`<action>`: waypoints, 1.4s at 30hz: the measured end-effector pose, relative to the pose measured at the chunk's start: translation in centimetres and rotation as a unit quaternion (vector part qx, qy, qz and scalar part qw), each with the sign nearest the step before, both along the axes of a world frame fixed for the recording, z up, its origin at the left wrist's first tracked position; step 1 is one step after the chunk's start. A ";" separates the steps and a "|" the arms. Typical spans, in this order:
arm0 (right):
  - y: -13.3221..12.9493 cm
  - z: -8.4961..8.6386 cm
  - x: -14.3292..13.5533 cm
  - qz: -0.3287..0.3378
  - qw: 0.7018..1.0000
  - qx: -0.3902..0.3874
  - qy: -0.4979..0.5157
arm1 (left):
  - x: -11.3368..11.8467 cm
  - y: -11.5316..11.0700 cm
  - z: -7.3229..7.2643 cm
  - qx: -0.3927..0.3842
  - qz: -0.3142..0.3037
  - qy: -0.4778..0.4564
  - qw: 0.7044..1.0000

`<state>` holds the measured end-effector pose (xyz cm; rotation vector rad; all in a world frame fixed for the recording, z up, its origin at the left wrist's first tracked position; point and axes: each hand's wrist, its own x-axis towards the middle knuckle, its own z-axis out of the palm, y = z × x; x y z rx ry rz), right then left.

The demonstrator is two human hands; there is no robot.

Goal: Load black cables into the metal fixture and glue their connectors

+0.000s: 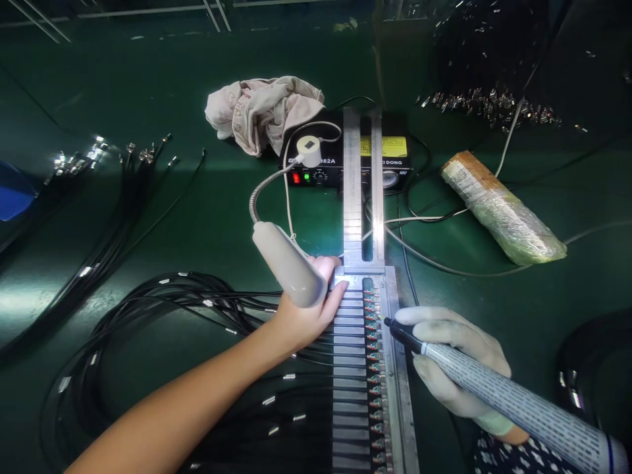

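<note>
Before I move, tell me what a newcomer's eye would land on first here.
Probably the thick grey patterned tool at lower right, in the white-gloved right hand, its black tip by the long silver metal fixture at centre. Then the white gooseneck lamp over the bare left hand.

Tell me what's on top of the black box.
The black box bears a round white lamp base and a yellow label. Metal rails and a cloth hide other parts of its top.

Cloth atop control box | metal fixture before box
</note>
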<state>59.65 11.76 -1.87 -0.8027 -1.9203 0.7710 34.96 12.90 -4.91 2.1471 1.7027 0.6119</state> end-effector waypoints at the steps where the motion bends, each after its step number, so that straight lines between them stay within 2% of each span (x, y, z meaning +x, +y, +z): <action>1: 0.0 -0.1 0.0 0.001 1.000 -0.002 0.000 | 0.0 0.0 0.0 0.000 0.000 0.002 1.000; 31: 0.1 -0.2 0.0 -0.023 1.000 -0.016 -0.002 | 0.1 -0.1 0.2 -0.012 0.006 -0.001 1.000; 42: 0.0 -0.3 0.0 -0.022 1.000 -0.016 -0.004 | 0.2 -0.1 0.3 0.007 0.002 -0.006 1.000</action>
